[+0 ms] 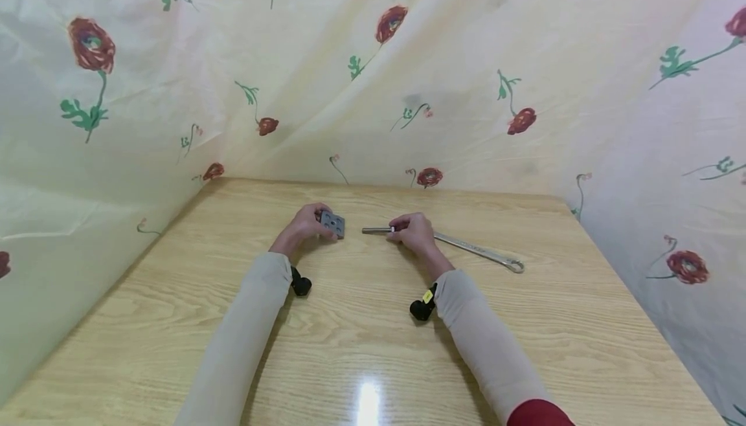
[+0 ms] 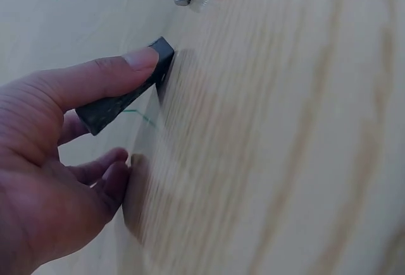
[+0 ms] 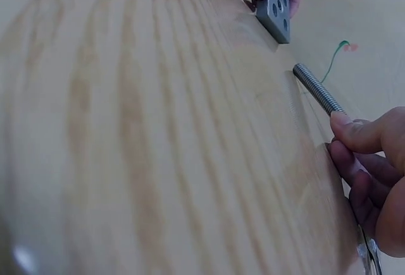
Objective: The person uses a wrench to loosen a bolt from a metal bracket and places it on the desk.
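Note:
My left hand pinches a grey square metal plate with several round holes, its face turned to the right. In the left wrist view the thumb lies along the edge of this plate. My right hand pinches a threaded bolt near its right end, which the fingers hide. The bolt's free end points left toward the plate, with a gap between the two. Seen from the right wrist, the bolt's thread sticks out past the thumb, and the holed plate stands beyond it.
A long metal wrench lies on the wooden table to the right, its near end behind my right hand. Floral cloth hangs along the back and both sides. Each wrist wears a black camera.

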A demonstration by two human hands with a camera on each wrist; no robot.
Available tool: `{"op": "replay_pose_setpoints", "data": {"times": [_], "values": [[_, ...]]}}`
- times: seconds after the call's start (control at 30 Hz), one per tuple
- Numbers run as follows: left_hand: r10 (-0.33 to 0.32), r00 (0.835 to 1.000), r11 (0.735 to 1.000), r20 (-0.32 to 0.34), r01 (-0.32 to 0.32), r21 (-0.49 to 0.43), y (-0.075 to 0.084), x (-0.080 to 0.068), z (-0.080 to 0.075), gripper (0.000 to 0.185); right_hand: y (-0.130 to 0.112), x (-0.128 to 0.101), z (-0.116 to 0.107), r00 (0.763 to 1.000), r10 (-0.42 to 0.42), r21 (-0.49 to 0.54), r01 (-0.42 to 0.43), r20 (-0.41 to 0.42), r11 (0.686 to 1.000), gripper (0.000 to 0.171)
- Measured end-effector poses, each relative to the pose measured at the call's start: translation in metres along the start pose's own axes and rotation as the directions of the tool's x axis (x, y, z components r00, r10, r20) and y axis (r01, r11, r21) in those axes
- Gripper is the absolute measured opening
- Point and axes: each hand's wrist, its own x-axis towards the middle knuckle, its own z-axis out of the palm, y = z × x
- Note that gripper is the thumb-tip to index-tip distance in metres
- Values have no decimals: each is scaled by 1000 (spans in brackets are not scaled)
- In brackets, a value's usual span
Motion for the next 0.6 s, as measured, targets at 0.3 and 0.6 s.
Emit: {"op": "replay_pose_setpoints", "data": {"times": [0.3,0.6], "values": [[-36,999,977,-32,41,207,-3,-1,3,67,-4,-2,3,998,38,-39,-36,42,999,25],[-17,1000,964,-27,23,264,0,3,6,66,-7,5,5,999,42,-84,-39,34,996,24]]}}
